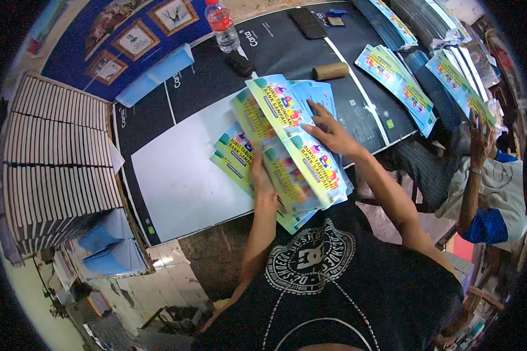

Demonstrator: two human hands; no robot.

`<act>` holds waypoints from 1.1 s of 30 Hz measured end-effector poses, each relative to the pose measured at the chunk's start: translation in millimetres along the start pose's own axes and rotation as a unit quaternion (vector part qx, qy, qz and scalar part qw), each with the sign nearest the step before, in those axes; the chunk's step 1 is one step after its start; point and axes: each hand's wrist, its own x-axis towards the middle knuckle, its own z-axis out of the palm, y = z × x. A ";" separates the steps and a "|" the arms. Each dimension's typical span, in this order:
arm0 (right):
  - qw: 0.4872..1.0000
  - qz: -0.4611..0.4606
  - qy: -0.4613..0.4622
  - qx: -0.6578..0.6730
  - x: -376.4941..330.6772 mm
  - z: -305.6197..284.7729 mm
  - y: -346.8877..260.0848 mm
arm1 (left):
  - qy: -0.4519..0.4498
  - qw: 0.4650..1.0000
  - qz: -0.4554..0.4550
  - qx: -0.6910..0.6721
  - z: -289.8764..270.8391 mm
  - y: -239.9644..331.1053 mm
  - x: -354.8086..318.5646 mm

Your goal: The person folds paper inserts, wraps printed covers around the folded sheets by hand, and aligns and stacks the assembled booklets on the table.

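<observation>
Printed covers in yellow, green and blue (pixel 310 158) lie fanned in front of me over the near edge of the table. My left hand (pixel 262 178) is at the left edge of a raised cover that is smeared by motion, its fingers partly hidden and closed on that edge. My right hand (pixel 332 133) rests on the right side of the upper covers, fingers stretched and apart. More covers of the same print (pixel 234 153) stick out to the left, beneath my left hand.
A white sheet (pixel 187 161) covers part of the black tabletop (pixel 287 50). A water bottle (pixel 223 29), a brown block (pixel 330 71) and a dark brush-like block (pixel 240 63) stand beyond. Tall book stacks (pixel 61 146) line the left. At right, another person's hand (pixel 482 140) touches more covers (pixel 459 82).
</observation>
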 end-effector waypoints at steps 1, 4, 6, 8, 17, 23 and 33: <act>1.000 -0.005 0.000 0.008 -1.1 -2.4 3.8 | 0.032 0.999 -0.003 -0.035 4.2 5.4 -4.7; 0.981 0.025 0.057 -0.184 -10.7 10.4 -5.2 | 0.052 0.998 0.018 -0.028 -21.6 9.6 -5.0; 0.971 0.003 0.087 -0.222 -14.3 19.9 -19.5 | 0.072 0.996 0.022 -0.037 -29.6 7.1 -3.4; 0.947 -0.043 0.095 -0.305 -14.7 23.9 -18.5 | 0.032 0.996 0.028 -0.081 -31.6 2.9 -1.5; 0.941 -0.046 0.028 -0.333 -15.9 15.5 -12.5 | 0.080 0.892 0.240 0.375 16.2 23.3 -13.7; 0.940 0.116 0.044 0.316 0.0 1.8 -15.7 | 0.043 0.864 0.286 0.412 12.6 -23.9 12.8; 0.993 0.052 -0.033 -0.099 -4.6 3.6 -39.8 | -0.017 1.000 -0.013 -0.013 1.1 -5.6 14.2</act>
